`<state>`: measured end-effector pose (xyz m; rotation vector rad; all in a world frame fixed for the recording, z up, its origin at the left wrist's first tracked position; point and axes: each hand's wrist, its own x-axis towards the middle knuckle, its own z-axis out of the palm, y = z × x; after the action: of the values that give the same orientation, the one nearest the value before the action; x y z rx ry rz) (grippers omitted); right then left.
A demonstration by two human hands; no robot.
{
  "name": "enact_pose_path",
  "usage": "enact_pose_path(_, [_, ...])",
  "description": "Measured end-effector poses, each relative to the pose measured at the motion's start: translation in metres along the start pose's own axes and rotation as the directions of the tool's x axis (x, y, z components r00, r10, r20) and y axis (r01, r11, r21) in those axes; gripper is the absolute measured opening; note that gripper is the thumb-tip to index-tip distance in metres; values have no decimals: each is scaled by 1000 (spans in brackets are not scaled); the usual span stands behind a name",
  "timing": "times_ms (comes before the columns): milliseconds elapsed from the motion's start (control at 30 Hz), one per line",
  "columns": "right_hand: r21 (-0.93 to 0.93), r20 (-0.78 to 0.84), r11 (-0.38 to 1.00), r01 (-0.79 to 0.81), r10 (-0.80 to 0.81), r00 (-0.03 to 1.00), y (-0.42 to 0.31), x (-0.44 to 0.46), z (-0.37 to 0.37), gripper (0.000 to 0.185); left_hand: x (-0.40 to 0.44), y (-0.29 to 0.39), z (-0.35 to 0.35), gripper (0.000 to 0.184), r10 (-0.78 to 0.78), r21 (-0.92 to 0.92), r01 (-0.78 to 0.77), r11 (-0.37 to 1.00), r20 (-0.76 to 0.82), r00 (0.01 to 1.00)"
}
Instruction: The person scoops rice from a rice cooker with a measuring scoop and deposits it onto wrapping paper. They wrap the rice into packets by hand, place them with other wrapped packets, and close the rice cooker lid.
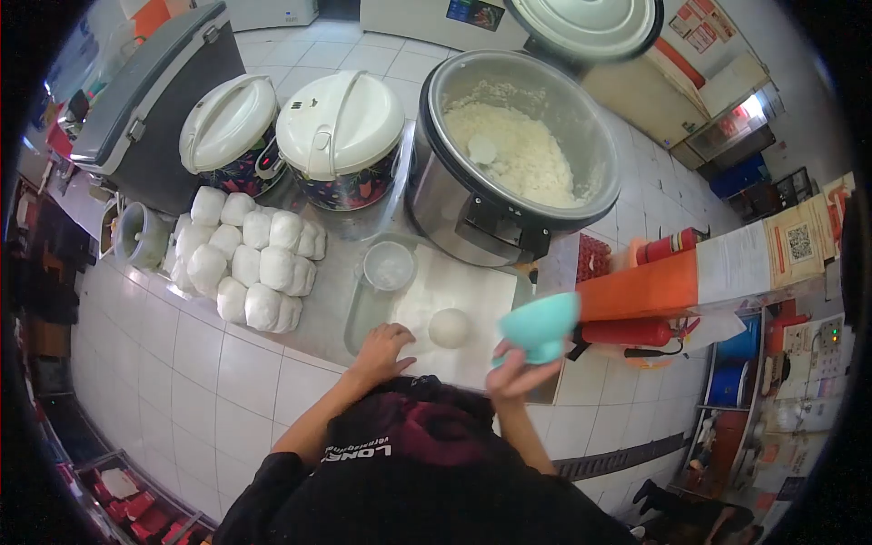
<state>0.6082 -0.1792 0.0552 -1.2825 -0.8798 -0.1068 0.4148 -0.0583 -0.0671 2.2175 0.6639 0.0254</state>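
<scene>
A teal bowl (541,325) is tilted in the air above the right side of a metal tray (356,313), with my right hand (522,372) closed round its base. My left hand (383,352) rests at the tray's near left edge, fingers apart, holding nothing. Between the hands, a round white ball (450,328) that looks like rice lies on a white sheet (468,289) in the tray. Behind my left hand stands a small round container (390,266). An open cooker (472,213) beyond the tray holds white rice (522,150) with a pale scoop in it.
Wrapped white bundles (245,265) are stacked on the left of the table. Two lidded patterned pots (338,127) and a grey cooler box (159,109) stand behind them. A clear container (143,238) is at far left. Red fire extinguishers (627,332) stand at right.
</scene>
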Motion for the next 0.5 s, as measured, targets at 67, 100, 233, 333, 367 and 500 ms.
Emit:
enact_pose_path(67, [17,-91,999,47,-45,995,-22,61,19,44,-3,2,1,52,73,-24,-72,997,14,997])
enact_pose_path(100, [13,-55,996,-90,90,994,-41,94,30,41,-4,4,2,44,140,-52,-139,989,13,990])
enact_pose_path(233, [72,219,898,-435,411,885,-59,173,45,58,1,12,1,40,171,-27,-170,985,56,984])
enact_pose_path(333, [-80,214,955,-285,296,931,-69,167,50,71,3,-8,18,34,174,-95,-166,982,87,981])
enact_pose_path(367, [-151,192,957,-246,273,943,-73,153,50,67,3,-11,22,31,190,-129,-178,976,84,978])
enact_pose_path(500, [-439,654,893,-99,393,647,-43,75,18,26,5,-27,53,21,223,-218,-234,948,-71,972])
